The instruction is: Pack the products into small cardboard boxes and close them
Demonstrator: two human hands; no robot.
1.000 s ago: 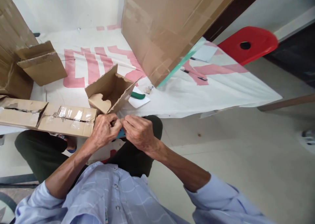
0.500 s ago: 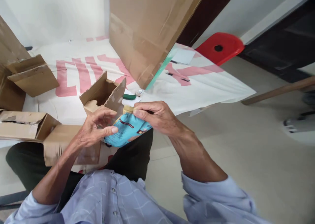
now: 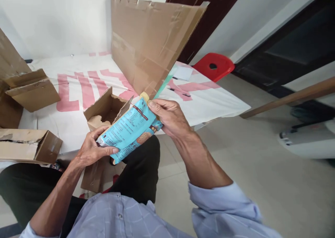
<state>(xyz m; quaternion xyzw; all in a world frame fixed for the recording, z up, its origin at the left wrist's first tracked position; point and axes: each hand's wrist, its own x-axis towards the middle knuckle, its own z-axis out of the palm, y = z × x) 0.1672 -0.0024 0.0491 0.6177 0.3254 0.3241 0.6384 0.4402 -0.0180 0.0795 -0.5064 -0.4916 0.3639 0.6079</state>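
I hold a light-blue printed food packet up over my lap with both hands. My left hand grips its lower end, thumb across the front. My right hand pinches its upper, yellowish end between thumb and fingers. The packet slants from lower left to upper right. Just behind it sits a small torn open cardboard box on the table's near edge.
A white cloth with pink lettering covers the table. A large cardboard sheet stands on it. Cardboard boxes lie at the left, one taped box by my knee. A red stool stands beyond the table.
My hands were closed together low at the table edge; they have since drawn the blue packet out and raised it. My view has tilted up and to the right.
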